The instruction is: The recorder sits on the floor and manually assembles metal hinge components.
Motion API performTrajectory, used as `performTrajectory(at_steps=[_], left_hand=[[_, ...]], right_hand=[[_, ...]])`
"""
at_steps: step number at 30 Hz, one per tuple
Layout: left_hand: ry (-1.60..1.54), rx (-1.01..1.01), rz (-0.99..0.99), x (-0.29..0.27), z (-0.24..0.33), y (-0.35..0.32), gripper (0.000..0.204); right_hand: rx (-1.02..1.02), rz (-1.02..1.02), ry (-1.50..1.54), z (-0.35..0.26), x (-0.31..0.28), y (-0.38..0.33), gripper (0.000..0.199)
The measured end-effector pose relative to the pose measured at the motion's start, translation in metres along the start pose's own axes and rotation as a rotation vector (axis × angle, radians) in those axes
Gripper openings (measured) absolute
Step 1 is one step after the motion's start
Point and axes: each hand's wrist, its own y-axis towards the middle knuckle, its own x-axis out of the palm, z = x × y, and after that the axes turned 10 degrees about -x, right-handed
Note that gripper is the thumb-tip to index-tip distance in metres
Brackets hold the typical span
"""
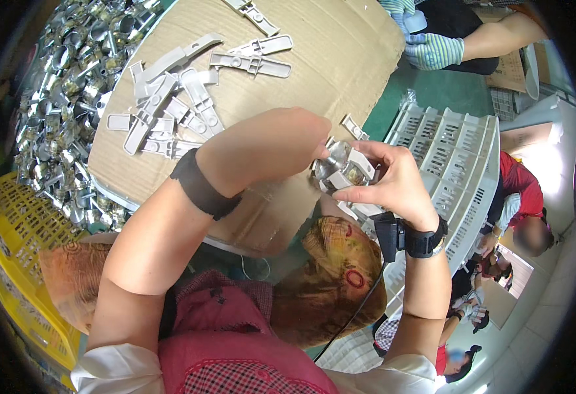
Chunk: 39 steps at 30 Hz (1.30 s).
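My right hand [398, 182] is closed round a shiny metal fitting [330, 167] with pale grey plastic pieces on it, thumb on the near side and fingers on the far side. Curled against the fitting's left side is my left hand [288, 139], its back turned up. Most of its fingers are hidden, so I cannot make out what they pinch. Left of my hands, several pale grey plastic levers [197, 98] lie loosely piled on a cardboard-covered tabletop [330, 56]. A single small grey piece [353, 127] rests just beyond the fitting.
A big heap of shiny metal fittings [71, 98] fills the far left, above a yellow plastic basket [19, 223]. White slatted crates [455, 154] stand on the right. Across the table is a co-worker's striped glove [435, 51]. More people sit at the right. Patterned fabric [340, 282] covers my lap.
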Motion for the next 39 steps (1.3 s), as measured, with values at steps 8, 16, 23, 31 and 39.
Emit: performTrajectory(at_steps=[8,16,23,31,39], left_hand=[[0.065,0.029,0.066,0.002,0.000,-0.004,0.021],[0.092,0.047,0.084,-0.001,0.003,-0.003,0.020],[-0.017,0.085,0.093,0.005,0.003,-0.002,0.015],[-0.030,0.096,-0.002,-0.007,-0.004,0.011,0.016],[-0.015,-0.011,-0.120,-0.007,0.000,0.021,0.017]], right_hand=[[-0.094,-0.031,-0.068,0.003,-0.003,0.007,0.055],[-0.169,-0.132,-0.161,0.003,-0.017,0.024,0.053],[0.018,-0.277,0.104,0.010,-0.029,0.031,0.046],[-0.220,0.065,-0.348,-0.011,-0.006,0.004,0.056],[-0.231,0.254,-0.641,-0.018,0.018,-0.002,0.066]])
